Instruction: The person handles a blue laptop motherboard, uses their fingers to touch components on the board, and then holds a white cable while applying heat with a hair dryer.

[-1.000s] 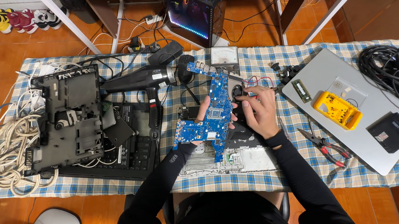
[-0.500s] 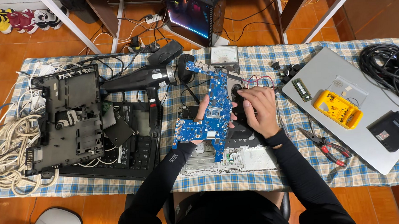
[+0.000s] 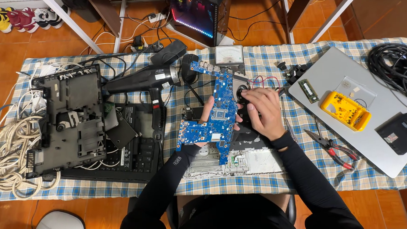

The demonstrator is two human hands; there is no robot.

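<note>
Centre of the frame: the left hand (image 3: 206,110) is lying largely behind a blue circuit board (image 3: 215,114), its fingers closing on the board's left edge and holding it tilted above the table. The right hand (image 3: 261,112) is resting just right of the board, fingers curled together around a small black part (image 3: 242,97) at the board's right edge — how tightly they are pinching it cannot be told. The board is thus sitting between the two hands, touching both. Below it, an opened silver laptop base (image 3: 257,160) is lying on the checked tablecloth (image 3: 272,180). At the right, a yellow compartment tray (image 3: 345,110) is holding small dark bits — too small to identify — on a closed silver laptop (image 3: 353,139). Red-handled pliers (image 3: 335,148) are lying beside that laptop; a black hair dryer (image 3: 141,79) is lying at the upper left.
</note>
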